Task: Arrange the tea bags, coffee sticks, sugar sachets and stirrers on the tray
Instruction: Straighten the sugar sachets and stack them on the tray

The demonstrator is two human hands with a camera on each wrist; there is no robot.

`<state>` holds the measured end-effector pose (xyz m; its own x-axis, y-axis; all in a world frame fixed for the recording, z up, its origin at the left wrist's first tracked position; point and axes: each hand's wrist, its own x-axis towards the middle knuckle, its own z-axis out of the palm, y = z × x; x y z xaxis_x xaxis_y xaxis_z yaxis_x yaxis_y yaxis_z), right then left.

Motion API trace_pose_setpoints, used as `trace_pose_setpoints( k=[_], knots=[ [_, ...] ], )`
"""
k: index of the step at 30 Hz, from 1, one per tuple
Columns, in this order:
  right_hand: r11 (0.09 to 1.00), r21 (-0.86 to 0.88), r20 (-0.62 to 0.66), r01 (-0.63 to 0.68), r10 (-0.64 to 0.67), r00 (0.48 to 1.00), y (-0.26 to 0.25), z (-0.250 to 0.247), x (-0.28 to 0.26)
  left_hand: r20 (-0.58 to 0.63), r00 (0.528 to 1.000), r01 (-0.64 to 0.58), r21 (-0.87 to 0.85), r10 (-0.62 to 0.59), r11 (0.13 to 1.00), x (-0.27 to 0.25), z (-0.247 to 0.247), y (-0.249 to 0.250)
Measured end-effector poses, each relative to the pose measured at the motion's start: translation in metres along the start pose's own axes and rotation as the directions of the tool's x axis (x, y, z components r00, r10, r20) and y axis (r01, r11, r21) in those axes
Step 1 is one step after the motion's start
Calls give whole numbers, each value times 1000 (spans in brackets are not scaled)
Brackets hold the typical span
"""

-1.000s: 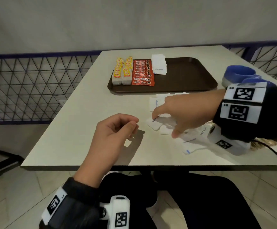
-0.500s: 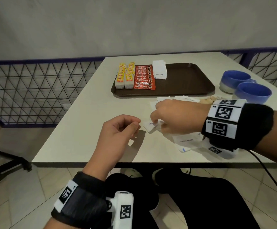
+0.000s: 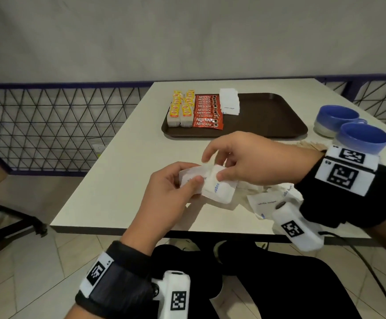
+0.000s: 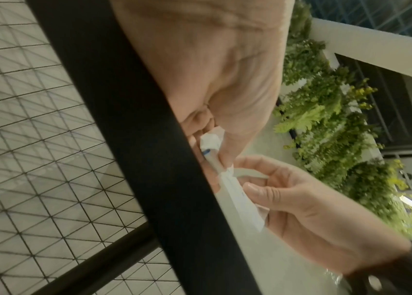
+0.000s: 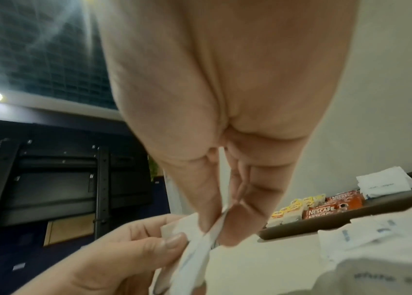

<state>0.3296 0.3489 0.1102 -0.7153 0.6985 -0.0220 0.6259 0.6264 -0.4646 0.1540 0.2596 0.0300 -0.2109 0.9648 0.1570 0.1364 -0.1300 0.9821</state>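
White sachets (image 3: 212,187) are pinched in both grips, left hand (image 3: 171,189) and right hand (image 3: 251,157), mid-frame above the desk (image 3: 123,180); tea, coffee, some sugar sit on the tray (image 3: 268,116); stirrers remain.

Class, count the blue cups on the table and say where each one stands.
2. One blue cup stands right of the tray; the other is nearer, just in front of it, partly behind the right wrist. None seems hidden.
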Motion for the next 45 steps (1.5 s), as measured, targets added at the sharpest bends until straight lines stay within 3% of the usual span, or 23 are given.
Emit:
trace_pose_setpoints(
  k=[4, 7, 9, 13, 17, 20, 24, 27, 31, 37, 42, 45],
  knots=[
    [934, 357, -182, -24, 95, 979, 1, 8, -30, -58, 994, 77, -245, -94, 966, 1, -3, 1],
    [680, 733, -238, 29, 216, 947, 7, 29, -55, -36, 986, 136, -420, -166, 897, 3, -4, 3],
    [513, 856, -267, 64, 333, 904, 11, 50, -60, -29, 981, 158, -470, -194, 868, 6, -5, 4],
    [314, 940, -280, 136, 478, 833, 4, 82, -50, 20, 980, 182, -482, -197, 857, 5, -5, 7],
    [308, 927, -350, 215, 504, 789, -4, 92, -30, 61, 992, 123, -390, -107, 913, 2, -4, 7],
    [302, 928, -353, 220, 518, 779, -6, 93, -22, 24, 999, 48, -235, -44, 971, 1, -4, 2],
    [159, 946, -324, 283, 491, 809, 1, 94, -25, 7, 999, 44, -189, -43, 981, 1, -6, -2],
    [231, 931, -358, 284, 415, 836, 3, 98, -29, -3, 999, 36, -189, -38, 981, 2, -8, -6],
    [315, 897, -425, 311, 412, 806, 1, 104, -26, 12, 1000, 23, -210, -21, 978, 3, -9, -6],
    [281, 929, -349, 240, 458, 817, 0, 99, -25, 67, 998, 30, -175, -18, 984, 1, -9, -5],
    [349, 913, -366, 212, 472, 802, -1, 102, -22, 215, 976, 92, -248, -37, 964, -3, -10, 0],
    [375, 900, -391, 224, 465, 794, 0, 105, -19, 196, 981, 57, -246, -8, 968, -3, -10, -1]
  ],
)
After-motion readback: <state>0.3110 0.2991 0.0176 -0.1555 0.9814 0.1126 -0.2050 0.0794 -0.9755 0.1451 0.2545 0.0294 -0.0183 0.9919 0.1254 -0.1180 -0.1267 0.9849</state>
